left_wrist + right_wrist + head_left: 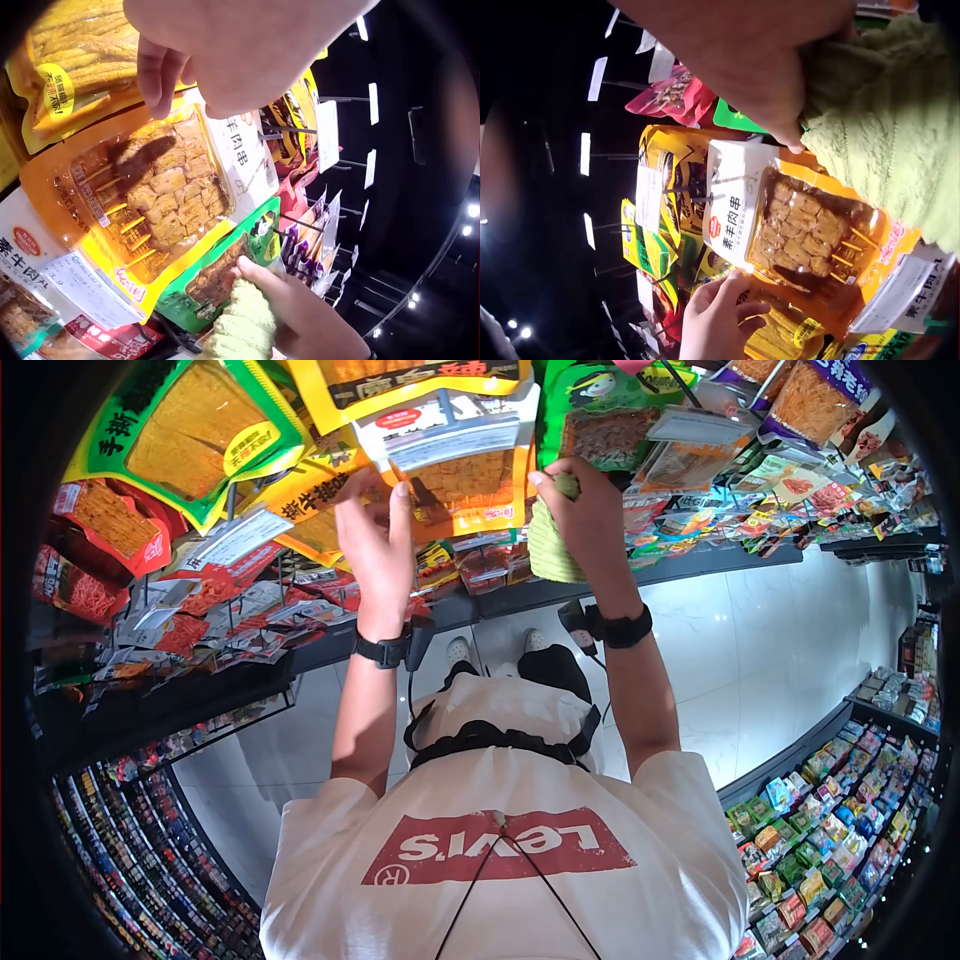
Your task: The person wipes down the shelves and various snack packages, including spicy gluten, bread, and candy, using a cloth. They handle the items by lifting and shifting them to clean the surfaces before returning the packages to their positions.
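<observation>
An orange and white snack pack (465,485) with a clear window of brown skewered pieces hangs on the rack between both hands. My left hand (378,540) is at the pack's left side, thumb raised and fingers loosely bent; in the right wrist view the left hand's fingertips (737,279) are right at the pack's edge. My right hand (590,510) grips a light green ribbed cloth (556,545), bunched up, at the pack's right edge. In the left wrist view the right thumb lies along the top of the cloth (244,319). Part of the right hand is hidden by the cloth.
Green-edged yellow bags (190,440) hang at the left, a green pack (610,425) at the right. Metal hooks with white price tags (328,135) stick out from the rack. Behind the person are shelves of small packs (830,830) and pale floor tiles (740,650).
</observation>
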Motion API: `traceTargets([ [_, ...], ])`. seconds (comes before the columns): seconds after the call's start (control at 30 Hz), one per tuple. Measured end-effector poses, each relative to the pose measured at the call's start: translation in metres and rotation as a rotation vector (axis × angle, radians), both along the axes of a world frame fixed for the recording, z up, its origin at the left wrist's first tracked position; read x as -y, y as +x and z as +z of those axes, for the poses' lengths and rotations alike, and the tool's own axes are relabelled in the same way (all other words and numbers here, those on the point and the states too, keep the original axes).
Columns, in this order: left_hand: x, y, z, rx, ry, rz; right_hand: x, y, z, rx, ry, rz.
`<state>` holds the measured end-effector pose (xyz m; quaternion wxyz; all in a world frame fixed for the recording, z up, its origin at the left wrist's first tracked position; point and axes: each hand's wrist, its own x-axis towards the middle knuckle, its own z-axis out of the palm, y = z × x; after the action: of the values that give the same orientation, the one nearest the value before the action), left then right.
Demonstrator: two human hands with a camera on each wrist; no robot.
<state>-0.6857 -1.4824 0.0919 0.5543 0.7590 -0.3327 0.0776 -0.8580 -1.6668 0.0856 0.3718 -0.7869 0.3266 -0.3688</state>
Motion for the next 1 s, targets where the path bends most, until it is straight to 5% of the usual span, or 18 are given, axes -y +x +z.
traceTargets([
  [0.1,0.000,-0.019,0.001,0.195,0.065,0.112,0.011,-0.037,0.003,-0.006,0.080,-0.003],
  [0.43,0.114,-0.130,-0.012,0.036,0.172,-0.014,0.132,-0.116,-0.009,-0.026,0.001,0.101],
  [0.5,0.131,-0.135,-0.019,0.052,0.184,0.044,0.139,-0.115,-0.002,-0.023,-0.030,0.240],
  [0.7,0.162,-0.139,-0.023,0.101,0.227,0.156,0.144,-0.091,-0.009,-0.019,-0.071,0.217],
  [0.73,0.168,-0.132,-0.029,0.259,0.174,0.188,0.144,-0.088,-0.011,-0.036,-0.097,0.191],
  [1.0,0.173,-0.120,-0.029,0.133,0.183,0.182,0.145,-0.086,-0.001,-0.051,-0.028,0.146],
])
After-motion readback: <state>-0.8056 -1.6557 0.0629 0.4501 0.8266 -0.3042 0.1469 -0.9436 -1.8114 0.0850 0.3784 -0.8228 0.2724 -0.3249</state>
